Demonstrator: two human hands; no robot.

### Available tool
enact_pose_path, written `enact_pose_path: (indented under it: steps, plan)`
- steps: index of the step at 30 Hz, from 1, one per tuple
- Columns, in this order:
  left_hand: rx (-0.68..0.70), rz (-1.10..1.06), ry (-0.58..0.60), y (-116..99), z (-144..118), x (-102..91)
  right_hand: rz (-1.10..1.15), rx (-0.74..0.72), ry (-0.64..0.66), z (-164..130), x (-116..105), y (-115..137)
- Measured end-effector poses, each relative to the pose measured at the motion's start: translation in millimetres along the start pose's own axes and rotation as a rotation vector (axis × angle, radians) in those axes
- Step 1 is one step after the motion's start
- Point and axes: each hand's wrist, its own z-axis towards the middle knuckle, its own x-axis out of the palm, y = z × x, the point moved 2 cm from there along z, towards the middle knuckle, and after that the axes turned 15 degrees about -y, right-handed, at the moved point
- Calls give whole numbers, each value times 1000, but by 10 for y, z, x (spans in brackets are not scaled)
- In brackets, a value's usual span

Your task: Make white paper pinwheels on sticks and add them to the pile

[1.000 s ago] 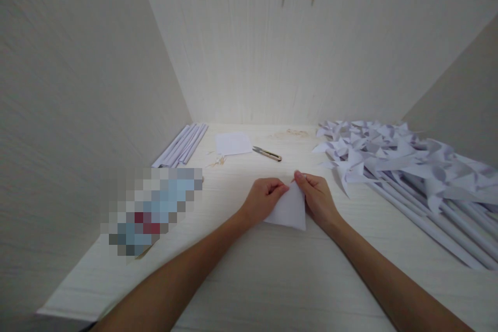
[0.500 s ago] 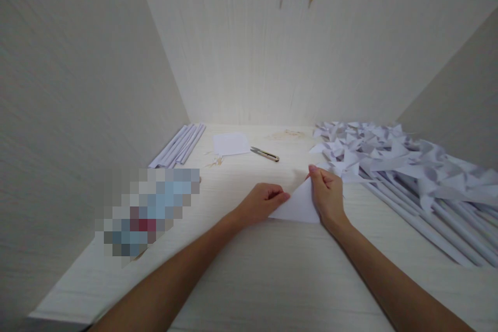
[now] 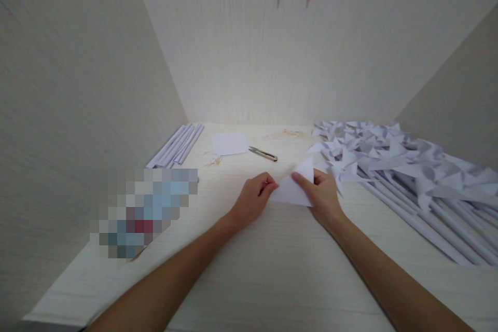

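A white sheet folded into a triangle (image 3: 290, 192) is held between both hands just above the pale wooden table (image 3: 249, 275). My left hand (image 3: 253, 198) pinches its left corner. My right hand (image 3: 321, 194) grips its right side, thumb on top, with the upper corner of the triangle pointing up and away from me.
A big heap of white paper pinwheels on rolled paper sticks (image 3: 397, 166) fills the right side. Far left lie several rolled paper sticks (image 3: 177, 145), a white paper square (image 3: 229, 143) and small snips (image 3: 263, 153). A blurred-out patch (image 3: 143, 212) sits at left. Walls enclose three sides.
The triangle has been turned and lifted: a second ago it pointed up between both hands, then lay flat with my right hand at its far corner, now both hands grip it again.
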Motion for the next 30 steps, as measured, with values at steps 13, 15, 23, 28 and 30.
enact_pose_path:
  steps: [13, 15, 23, 28, 30]
  plan:
    - [23, -9, 95, 47, 3, 30, 152, 95, -19, 11, -9, 105]
    - [33, 2, 115, 44, 0, 28, 181, 50, -23, 32, -20, 126]
    - [27, 31, 138, 36, 7, 39, 236, 63, -29, 82, -57, 105]
    - [-3, 31, 171, 28, -12, 30, 197, 61, -17, 117, -84, 93]
    - [-69, 17, 244, 35, -28, 37, 155, 47, -21, 129, -101, 76]
